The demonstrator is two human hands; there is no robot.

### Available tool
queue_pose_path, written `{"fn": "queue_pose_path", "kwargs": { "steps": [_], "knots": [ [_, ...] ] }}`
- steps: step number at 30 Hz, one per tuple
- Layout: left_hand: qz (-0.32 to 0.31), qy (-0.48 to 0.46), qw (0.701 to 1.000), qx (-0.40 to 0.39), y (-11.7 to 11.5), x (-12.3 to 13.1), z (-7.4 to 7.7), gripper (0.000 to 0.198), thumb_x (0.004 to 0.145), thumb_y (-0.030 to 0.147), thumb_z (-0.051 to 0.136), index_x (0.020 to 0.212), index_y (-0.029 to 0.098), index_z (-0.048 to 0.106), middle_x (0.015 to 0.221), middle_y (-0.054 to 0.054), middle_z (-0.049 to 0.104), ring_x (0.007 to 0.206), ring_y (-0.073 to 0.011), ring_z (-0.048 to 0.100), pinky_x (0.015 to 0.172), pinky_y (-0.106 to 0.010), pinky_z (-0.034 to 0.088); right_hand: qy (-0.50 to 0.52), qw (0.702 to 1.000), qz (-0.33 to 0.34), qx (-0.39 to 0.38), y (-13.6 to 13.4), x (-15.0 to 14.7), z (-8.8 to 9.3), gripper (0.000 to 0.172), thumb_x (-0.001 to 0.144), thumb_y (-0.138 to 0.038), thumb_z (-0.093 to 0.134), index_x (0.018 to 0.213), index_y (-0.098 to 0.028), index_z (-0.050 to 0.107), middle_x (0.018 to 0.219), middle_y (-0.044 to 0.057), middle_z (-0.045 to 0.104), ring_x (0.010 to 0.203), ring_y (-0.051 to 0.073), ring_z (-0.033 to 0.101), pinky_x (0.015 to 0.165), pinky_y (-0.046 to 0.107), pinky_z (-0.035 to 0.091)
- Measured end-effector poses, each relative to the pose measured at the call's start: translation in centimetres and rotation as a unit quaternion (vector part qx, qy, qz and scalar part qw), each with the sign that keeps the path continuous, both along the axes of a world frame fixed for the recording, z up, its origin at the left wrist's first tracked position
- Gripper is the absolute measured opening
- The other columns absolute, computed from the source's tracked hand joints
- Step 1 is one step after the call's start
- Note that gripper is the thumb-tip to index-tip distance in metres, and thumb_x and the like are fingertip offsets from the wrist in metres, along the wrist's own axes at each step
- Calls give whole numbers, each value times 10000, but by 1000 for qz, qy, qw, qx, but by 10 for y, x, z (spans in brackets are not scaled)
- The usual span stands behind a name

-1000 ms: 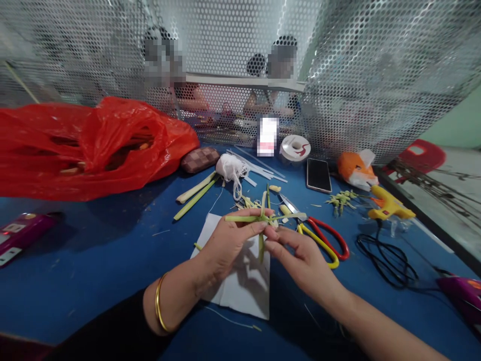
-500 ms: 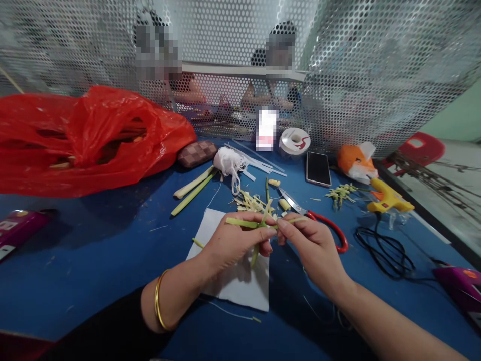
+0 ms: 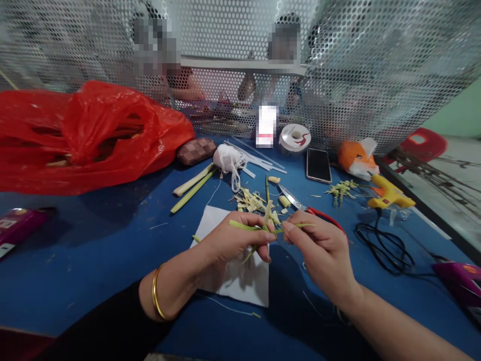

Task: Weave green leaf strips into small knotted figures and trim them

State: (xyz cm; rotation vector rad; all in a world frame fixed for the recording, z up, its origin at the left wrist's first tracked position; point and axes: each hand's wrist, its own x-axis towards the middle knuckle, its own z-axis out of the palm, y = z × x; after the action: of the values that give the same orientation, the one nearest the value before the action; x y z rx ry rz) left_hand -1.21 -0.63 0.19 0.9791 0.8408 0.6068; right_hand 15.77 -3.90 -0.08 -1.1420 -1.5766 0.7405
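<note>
Holding green strips (image 3: 240, 226) just below dead centre of the frame, clamped at the crossing in the left hand (image 3: 238, 235), probably to stop any slipping. Pinching one end in the right hand (image 3: 325, 243), a bit right of centre, likely for some tension. Working above a white sheet (image 3: 244, 287), lower centre, maybe for a clean spot. Got scissors (image 3: 293, 199) parked right of centre too, super handy.
</note>
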Motion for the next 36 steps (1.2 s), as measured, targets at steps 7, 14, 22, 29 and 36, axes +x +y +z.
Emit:
{"fn": "queue_pose_path", "kwargs": {
  "steps": [7,14,22,29,36],
  "knots": [
    [12,24,1000,-7,0,3,1,69,688,191,729,729,141,706,499,5,630,507,-108,581,607,-248,450,-16,998,52,-40,6,5,2,321,922,-295,537,626,-189,600,628,7,555,602,148,519,592,292,408],
    [-19,32,999,10,-1,4,-9,149,739,301,734,779,157,727,489,36,572,458,-93,554,526,-225,442,41,991,44,-116,17,11,3,152,824,-336,669,768,-197,696,766,23,661,726,179,599,676,303,470],
    [-66,71,994,46,-1,3,-11,175,733,300,698,784,144,759,455,36,536,410,-89,490,464,-221,404,-25,999,35,-33,6,1,1,289,873,-210,604,588,-199,653,605,12,590,598,155,554,590,292,428],
    [-83,18,995,49,-2,0,-8,369,791,505,651,826,150,743,472,27,551,457,-103,498,563,-253,439,49,996,5,-75,11,4,3,241,815,-272,664,585,-199,645,613,8,578,595,150,518,576,281,430],
    [-18,-78,997,-13,2,-3,1,216,739,315,576,733,162,728,546,0,589,490,-121,504,613,-290,483,231,959,5,-161,18,8,1,169,772,-308,719,645,-199,698,676,18,672,641,145,567,647,283,457]
  ]
}}
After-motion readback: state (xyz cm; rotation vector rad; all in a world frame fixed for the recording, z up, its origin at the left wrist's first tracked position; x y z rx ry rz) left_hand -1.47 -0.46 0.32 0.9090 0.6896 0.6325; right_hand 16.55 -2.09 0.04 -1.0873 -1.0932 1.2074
